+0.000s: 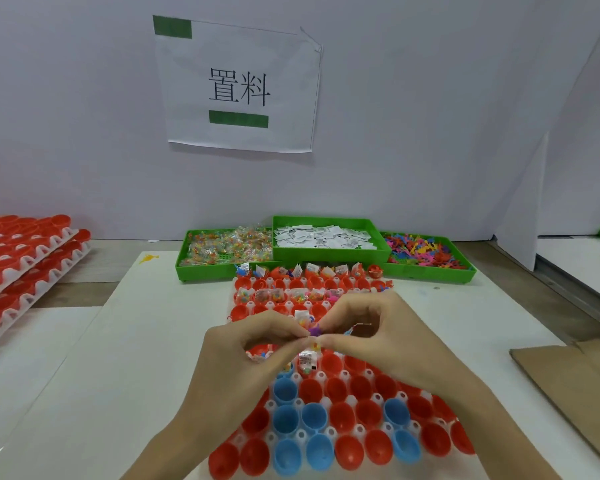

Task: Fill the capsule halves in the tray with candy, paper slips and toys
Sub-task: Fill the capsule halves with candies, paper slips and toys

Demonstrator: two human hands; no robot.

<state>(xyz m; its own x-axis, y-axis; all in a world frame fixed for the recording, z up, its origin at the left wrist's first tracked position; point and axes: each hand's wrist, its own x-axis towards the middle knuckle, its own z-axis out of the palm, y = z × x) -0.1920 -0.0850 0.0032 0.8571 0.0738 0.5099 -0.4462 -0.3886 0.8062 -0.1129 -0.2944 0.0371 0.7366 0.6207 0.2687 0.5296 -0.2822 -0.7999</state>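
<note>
my left hand (246, 355) and my right hand (368, 332) meet over the middle of the white capsule tray (302, 434), fingertips of both pinched together on a small purple toy (314, 331). something pale and small sits just under it between my fingers; i cannot tell what it is. the other fingers of both hands are curled in.

the tray lies on a white board (146, 375) in front of me, full of red capsule halves (342, 415) with a few blue capsule halves (284, 391) toward the near end. the far rows already hold candy packets (278, 295) and folded paper slips (312, 267); the near rows look bare inside. one half right below my fingers holds a slip and candy.

beyond the tray stand three green bins side by side: the candy bin (222, 251) on the left, the slip bin (326, 237) in the middle, raised a little over its neighbours, and the toy bin (426, 254) on the right, full of mixed-colour pieces. to my far left, stacked trays of red halves (25, 251) rest on the table. a paper sign (238, 88) hangs on the wall behind, and brown cardboard (575, 379) lies at my right.
</note>
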